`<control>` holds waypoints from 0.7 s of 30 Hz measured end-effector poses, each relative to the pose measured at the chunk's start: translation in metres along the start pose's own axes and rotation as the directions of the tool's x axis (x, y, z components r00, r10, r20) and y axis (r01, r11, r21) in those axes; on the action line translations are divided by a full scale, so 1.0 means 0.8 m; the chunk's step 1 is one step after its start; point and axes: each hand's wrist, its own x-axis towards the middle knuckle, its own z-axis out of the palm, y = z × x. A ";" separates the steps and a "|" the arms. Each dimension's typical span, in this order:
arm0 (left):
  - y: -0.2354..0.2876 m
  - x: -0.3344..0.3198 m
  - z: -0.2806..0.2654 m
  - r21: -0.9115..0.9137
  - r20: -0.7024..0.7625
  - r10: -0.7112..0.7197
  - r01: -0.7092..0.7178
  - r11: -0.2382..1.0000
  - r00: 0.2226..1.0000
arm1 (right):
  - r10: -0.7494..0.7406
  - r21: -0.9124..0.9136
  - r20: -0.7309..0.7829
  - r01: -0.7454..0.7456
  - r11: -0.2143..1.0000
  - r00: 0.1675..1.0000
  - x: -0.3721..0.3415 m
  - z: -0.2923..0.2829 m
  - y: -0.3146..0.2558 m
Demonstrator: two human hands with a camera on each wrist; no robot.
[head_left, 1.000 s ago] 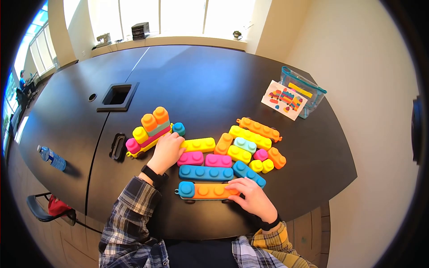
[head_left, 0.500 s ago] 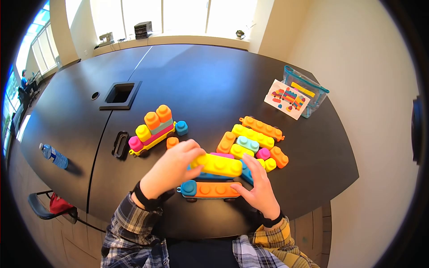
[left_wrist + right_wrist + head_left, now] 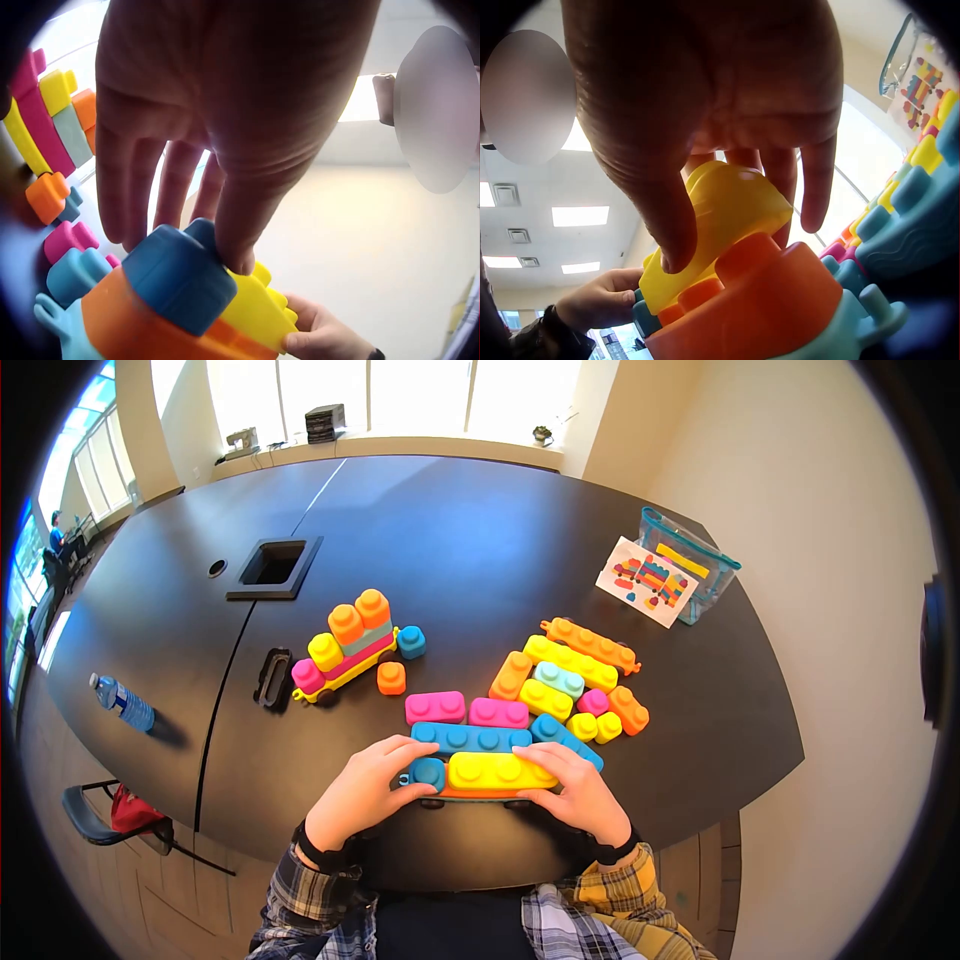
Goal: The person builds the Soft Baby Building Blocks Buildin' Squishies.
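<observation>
A water bottle [image 3: 122, 703] is seen on the counter [image 3: 440, 540], a dark stack [image 3: 325, 424] on the windowsill [image 3: 440, 444], a red item [image 3: 132, 811] on a chair [image 3: 84, 820].

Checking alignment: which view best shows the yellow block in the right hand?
The head view: the yellow block shows nearly whole from above. Right wrist shows one end close, above orange studs; left wrist only part, behind the small blue block.

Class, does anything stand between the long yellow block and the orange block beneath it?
Nothing visible does. The right hand holds the long yellow block directly over the orange block; the small blue block sits beside the yellow one, not between them.
</observation>
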 end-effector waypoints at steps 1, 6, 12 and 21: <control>-0.004 -0.003 0.005 -0.002 0.000 -0.003 0.003 1.000 1.000 | 0.001 0.001 0.008 -0.001 1.000 1.000 0.000 -0.001 -0.001; -0.007 -0.009 0.014 -0.069 -0.071 -0.026 0.021 0.997 0.997 | -0.017 0.031 0.048 0.016 0.999 0.999 0.003 0.000 -0.007; -0.006 -0.012 0.017 -0.050 -0.058 -0.055 0.052 0.997 0.997 | -0.006 0.016 0.022 0.005 1.000 1.000 0.000 0.012 -0.008; -0.007 -0.013 0.019 -0.083 -0.094 -0.060 0.052 0.995 0.994 | -0.014 0.032 0.022 0.013 0.999 1.000 0.002 0.013 -0.003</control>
